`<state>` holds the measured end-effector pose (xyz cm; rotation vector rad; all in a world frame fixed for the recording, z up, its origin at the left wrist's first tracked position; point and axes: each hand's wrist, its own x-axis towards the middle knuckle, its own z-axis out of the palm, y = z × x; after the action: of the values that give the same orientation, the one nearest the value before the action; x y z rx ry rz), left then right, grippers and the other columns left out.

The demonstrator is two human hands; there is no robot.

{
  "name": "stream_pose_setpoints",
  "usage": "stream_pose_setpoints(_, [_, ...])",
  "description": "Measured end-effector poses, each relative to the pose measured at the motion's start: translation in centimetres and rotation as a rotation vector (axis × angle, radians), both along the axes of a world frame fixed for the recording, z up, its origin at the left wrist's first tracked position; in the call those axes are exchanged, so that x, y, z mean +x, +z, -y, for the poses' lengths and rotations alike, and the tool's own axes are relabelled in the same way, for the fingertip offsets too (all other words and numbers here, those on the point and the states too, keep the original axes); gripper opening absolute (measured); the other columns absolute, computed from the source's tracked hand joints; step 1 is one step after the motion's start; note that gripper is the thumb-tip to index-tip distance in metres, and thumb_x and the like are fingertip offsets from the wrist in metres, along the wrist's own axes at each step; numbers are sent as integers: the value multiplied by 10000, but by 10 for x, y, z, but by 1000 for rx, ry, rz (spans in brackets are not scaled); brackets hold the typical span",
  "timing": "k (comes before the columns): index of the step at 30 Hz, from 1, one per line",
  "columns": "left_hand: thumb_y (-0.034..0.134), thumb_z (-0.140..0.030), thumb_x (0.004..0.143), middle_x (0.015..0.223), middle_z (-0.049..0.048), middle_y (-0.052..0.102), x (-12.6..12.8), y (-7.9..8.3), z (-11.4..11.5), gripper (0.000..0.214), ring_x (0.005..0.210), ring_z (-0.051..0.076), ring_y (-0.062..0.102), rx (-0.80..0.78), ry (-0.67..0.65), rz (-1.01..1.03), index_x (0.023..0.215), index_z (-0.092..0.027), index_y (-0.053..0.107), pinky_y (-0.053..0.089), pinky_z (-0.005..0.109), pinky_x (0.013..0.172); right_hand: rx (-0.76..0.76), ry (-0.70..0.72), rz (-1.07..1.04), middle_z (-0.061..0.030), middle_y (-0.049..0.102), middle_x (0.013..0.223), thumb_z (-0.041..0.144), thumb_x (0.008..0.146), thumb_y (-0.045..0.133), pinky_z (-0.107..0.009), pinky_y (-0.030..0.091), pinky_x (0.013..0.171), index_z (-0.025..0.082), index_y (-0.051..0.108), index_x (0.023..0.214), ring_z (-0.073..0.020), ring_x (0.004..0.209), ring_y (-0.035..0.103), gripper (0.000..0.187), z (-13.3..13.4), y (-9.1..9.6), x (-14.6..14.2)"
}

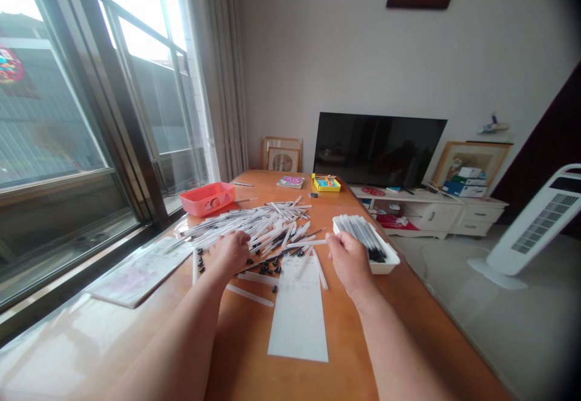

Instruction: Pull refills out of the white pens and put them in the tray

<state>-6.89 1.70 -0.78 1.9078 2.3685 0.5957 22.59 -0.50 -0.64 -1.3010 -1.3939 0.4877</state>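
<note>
A large heap of white pen barrels (pixel 254 225) lies across the middle of the orange wooden table (pixel 345 340), with small black caps (pixel 267 265) scattered at its near edge. My left hand (pixel 229 253) rests knuckles-up on the near left side of the heap, fingers curled into the barrels. My right hand (pixel 347 259) is closed, pinching the end of a white pen barrel (pixel 311 243) that points left. Just right of it sits a white tray (pixel 390 264) filled with assembled pens lying side by side.
A white paper sheet (pixel 299 313) lies in front of me. A red plastic basket (pixel 207 198) stands at the far left, a booklet (pixel 140 271) by the window. A yellow box (pixel 325 183) and small book (pixel 290 181) sit at the far end. Beyond are a TV (pixel 376 150) and fan (pixel 535 225).
</note>
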Motion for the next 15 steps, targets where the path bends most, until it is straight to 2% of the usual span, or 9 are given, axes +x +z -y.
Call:
stream_pose_setpoints(8, [514, -292, 891, 1150, 50, 725, 23, 0, 4, 300, 1084, 258, 614, 112, -72, 22, 1107, -287, 723, 456, 345, 901, 9, -46, -102, 16, 563, 557, 540, 878, 580, -274, 357, 561, 210, 562, 658, -155, 560, 473, 398, -1, 3, 0])
stream_pose_setpoints(15, [436, -262, 932, 1180, 50, 723, 42, 9, 3, 314, 1091, 239, 626, 93, -131, 24, 1100, -272, 702, 454, 326, 869, 22, -44, -241, 26, 544, 551, 544, 876, 587, -271, 348, 532, 210, 551, 661, -143, 534, 448, 399, 2, 10, 0])
